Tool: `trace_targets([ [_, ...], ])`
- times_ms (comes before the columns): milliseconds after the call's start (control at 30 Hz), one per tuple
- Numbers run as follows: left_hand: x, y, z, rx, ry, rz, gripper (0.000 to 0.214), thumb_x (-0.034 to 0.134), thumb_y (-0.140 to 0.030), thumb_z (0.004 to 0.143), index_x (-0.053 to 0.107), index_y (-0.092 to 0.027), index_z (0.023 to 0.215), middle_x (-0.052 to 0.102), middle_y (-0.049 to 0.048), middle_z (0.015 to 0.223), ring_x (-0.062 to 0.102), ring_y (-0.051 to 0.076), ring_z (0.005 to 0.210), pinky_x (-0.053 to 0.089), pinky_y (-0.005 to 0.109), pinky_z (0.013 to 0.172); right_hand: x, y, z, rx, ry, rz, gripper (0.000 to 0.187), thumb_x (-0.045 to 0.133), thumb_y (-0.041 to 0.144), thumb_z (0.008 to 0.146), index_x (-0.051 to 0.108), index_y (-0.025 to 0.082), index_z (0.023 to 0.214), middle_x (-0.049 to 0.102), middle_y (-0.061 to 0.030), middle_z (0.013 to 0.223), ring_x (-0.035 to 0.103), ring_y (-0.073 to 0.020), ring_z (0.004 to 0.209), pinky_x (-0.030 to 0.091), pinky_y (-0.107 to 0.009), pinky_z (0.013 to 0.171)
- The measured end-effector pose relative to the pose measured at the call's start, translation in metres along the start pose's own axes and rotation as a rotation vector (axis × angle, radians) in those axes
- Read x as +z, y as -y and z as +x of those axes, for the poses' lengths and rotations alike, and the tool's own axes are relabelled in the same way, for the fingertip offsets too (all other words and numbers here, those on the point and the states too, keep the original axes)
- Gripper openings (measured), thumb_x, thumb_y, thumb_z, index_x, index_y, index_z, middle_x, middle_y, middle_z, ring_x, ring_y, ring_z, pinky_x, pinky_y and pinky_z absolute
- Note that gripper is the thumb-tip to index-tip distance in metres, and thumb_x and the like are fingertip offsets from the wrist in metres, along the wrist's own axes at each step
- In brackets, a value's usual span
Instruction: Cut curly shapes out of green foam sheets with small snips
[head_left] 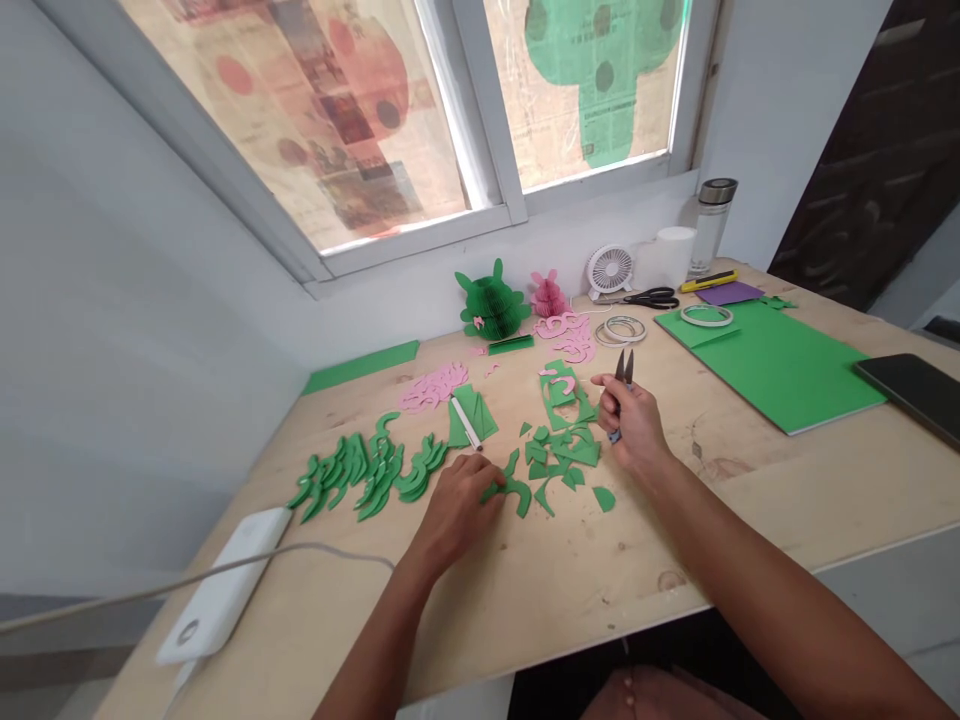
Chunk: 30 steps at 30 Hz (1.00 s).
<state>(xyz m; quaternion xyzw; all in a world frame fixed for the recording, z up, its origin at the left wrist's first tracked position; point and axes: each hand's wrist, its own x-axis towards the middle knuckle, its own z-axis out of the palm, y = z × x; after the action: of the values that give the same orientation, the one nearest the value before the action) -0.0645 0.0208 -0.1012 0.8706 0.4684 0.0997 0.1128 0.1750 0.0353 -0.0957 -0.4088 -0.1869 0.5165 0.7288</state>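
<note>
My left hand [461, 500] rests low over the table, its fingers bent down and closed on the end of a curved green paper cutout [519, 497]. In my right hand [637, 425] is a small pair of scissors [624, 368], gripped with the dark blades pointing up and slightly apart. Green paper scraps [566, 455] lie between the two hands. Left of my left hand are rows of stacked curved green cutouts [360, 468]. A white pen [466, 422] lies across folded green paper [480, 408] just beyond my left fingers.
Pink paper cutouts [435, 385], a green honeycomb paper figure [493, 305] and a smaller pink one [549, 295] are farther back. Tape rolls [625, 329], black scissors [651, 298], a fan [610, 270] and green sheets [780, 365] are at right. A white power strip [225, 590] lies left.
</note>
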Motion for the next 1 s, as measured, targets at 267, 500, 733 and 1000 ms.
trace_targets([
  [267, -0.008, 0.015, 0.013, -0.29, -0.192, 0.01, 0.017, 0.046, -0.024, 0.083, 0.063, -0.02, 0.084, 0.068, 0.0065, 0.094, 0.06, 0.023, 0.094, 0.046, 0.034, 0.08, 0.0, -0.003, -0.003, 0.026, 0.028, -0.009, 0.016, 0.068, 0.028, 0.065, 0.064, 0.014, 0.073, 0.038, 0.01, 0.042, 0.024, -0.0024, 0.031, 0.014, -0.02, 0.032],
  [500, -0.007, 0.021, 0.035, -0.478, -0.106, 0.204, 0.021, 0.048, -0.027, 0.083, 0.062, -0.019, 0.096, 0.068, 0.0088, 0.1, 0.062, 0.024, 0.093, 0.044, 0.032, 0.074, 0.0, -0.005, -0.004, 0.035, 0.04, -0.046, 0.017, 0.068, 0.03, 0.065, 0.064, 0.014, 0.072, 0.038, 0.0098, 0.042, 0.025, -0.003, 0.031, 0.015, -0.021, 0.032],
  [733, 0.004, 0.021, 0.049, -0.538, -0.04, 0.282, 0.031, 0.048, -0.034, 0.084, 0.057, -0.019, 0.109, 0.069, 0.0107, 0.098, 0.062, 0.027, 0.096, 0.044, 0.034, 0.075, 0.001, -0.007, -0.005, 0.04, 0.06, -0.073, 0.02, 0.069, 0.031, 0.064, 0.063, 0.015, 0.074, 0.038, 0.0099, 0.043, 0.024, -0.0032, 0.032, 0.014, -0.021, 0.032],
  [1000, 0.01, 0.023, 0.045, -0.466, -0.124, 0.274, 0.028, 0.047, -0.027, 0.082, 0.058, -0.019, 0.107, 0.068, 0.0112, 0.098, 0.062, 0.027, 0.095, 0.044, 0.035, 0.076, -0.002, -0.009, -0.004, 0.049, 0.084, -0.105, 0.023, 0.072, 0.034, 0.062, 0.063, 0.016, 0.073, 0.038, 0.009, 0.044, 0.023, -0.0031, 0.033, 0.014, -0.02, 0.032],
])
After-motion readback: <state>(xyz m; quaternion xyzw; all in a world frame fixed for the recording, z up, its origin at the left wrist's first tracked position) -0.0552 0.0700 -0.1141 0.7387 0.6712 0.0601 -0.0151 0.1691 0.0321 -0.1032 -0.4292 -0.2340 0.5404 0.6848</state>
